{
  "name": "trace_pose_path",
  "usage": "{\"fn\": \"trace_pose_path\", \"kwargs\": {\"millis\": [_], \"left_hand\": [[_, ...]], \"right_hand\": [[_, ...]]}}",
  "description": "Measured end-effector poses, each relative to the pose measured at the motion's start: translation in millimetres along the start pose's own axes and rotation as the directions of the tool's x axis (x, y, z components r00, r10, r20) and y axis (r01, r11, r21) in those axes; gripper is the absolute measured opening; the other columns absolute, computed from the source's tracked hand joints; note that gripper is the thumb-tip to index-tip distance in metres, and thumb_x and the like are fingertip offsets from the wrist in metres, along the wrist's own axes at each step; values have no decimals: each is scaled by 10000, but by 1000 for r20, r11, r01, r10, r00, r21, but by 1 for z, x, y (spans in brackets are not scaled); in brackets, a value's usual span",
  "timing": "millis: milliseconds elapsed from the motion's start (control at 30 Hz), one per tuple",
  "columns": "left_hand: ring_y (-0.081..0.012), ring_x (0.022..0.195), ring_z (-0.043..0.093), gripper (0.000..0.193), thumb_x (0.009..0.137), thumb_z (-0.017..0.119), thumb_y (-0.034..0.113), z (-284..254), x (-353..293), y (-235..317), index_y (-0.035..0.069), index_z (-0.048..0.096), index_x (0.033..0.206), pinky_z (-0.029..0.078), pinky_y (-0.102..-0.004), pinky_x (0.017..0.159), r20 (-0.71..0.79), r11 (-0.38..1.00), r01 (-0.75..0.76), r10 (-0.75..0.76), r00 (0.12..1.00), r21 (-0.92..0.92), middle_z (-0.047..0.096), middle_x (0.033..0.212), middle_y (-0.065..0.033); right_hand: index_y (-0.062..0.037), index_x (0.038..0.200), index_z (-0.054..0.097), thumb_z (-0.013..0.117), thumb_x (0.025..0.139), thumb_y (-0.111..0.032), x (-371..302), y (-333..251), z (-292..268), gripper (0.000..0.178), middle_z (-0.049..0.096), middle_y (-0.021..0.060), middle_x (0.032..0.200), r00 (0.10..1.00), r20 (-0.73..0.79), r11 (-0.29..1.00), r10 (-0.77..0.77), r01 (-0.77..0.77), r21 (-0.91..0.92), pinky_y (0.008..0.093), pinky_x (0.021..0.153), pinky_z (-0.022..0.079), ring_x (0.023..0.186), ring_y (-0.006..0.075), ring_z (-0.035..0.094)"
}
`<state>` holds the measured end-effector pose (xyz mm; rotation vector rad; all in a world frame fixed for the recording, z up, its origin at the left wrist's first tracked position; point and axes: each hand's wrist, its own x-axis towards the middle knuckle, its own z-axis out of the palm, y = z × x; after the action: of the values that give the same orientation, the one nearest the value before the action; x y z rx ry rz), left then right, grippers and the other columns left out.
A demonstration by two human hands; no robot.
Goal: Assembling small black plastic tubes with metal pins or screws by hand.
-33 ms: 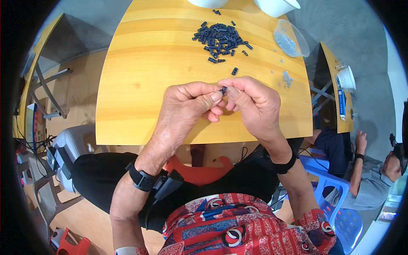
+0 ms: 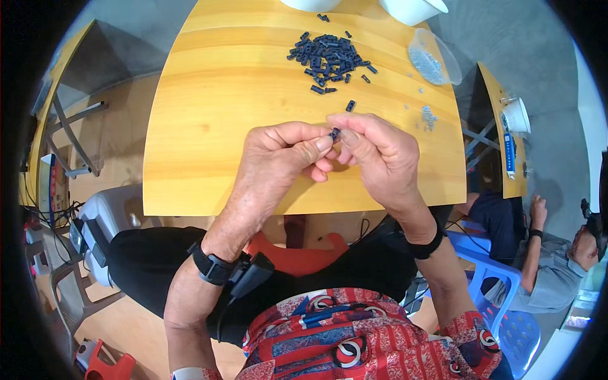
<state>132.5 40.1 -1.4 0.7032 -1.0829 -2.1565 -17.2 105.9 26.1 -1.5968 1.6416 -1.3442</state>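
Observation:
Between my fingertips, above the near half of the table, is a small black plastic piece (image 2: 334, 133). My left hand (image 2: 282, 152) pinches it between thumb and forefinger. From the other side my right hand (image 2: 375, 152) closes thumb and fingers at the same piece; whether a smaller part sits in that pinch is hidden. Just beyond my hands lies a single black block with holes (image 2: 351, 106). Farther back, a heap of similar black pieces (image 2: 329, 56) spreads over the wooden table (image 2: 209, 133).
A clear shallow tray of small silvery parts (image 2: 425, 60) stands at the far right, with a loose cluster of silvery bits (image 2: 429, 118) nearer me. White tubs (image 2: 411, 9) line the far edge. Another person (image 2: 548, 266) sits at the right beside a blue plastic chair (image 2: 494, 272).

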Motion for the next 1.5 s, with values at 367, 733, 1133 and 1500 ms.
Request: {"fn": "trace_pose_path", "kwargs": {"millis": [367, 733, 1133, 1500], "left_hand": [[-85, 711, 604, 119, 859, 646, 66, -3, 3, -2, -23, 688, 924, 501, -212, 652, -17, 995, -17, 19, 1000, 97, 676, 797, -62], [-86, 739, 608, 148, 887, 609, 75, -2, 1, 2, -23, 685, 968, 505, -221, 697, -6, 996, 49, -49, 999, 70, 681, 824, -59], [-91, 710, 613, 181, 889, 577, 92, 7, 2, -1, -59, 672, 915, 506, -224, 649, 44, 975, -10, 1, 999, 221, 671, 790, -73], [-106, 647, 602, 166, 869, 562, 57, 8, 0, -1, -56, 672, 818, 480, -225, 618, 62, 920, -10, -16, 998, 393, 650, 700, -60]], "right_hand": [[-14, 971, 564, 724, 707, -88, 7, -6, -15, 318, 604, 110, 884, 893, 257, 727, -369, 450, -519, 324, 594, 513, 716, 246, 630], [-6, 880, 556, 683, 711, -124, 10, 4, -14, 241, 573, 104, 843, 822, 341, 556, -457, 563, -611, 315, 597, 508, 711, 239, 610], [-21, 858, 550, 703, 712, -172, 5, 3, -15, 259, 553, 91, 779, 842, 259, 581, -474, 520, -627, 331, 564, 501, 655, 238, 602], [-60, 683, 508, 647, 649, -116, -5, 5, -17, 154, 445, 46, 656, 819, 378, 499, -433, 567, -655, 299, 474, 459, 574, 192, 535]]}}
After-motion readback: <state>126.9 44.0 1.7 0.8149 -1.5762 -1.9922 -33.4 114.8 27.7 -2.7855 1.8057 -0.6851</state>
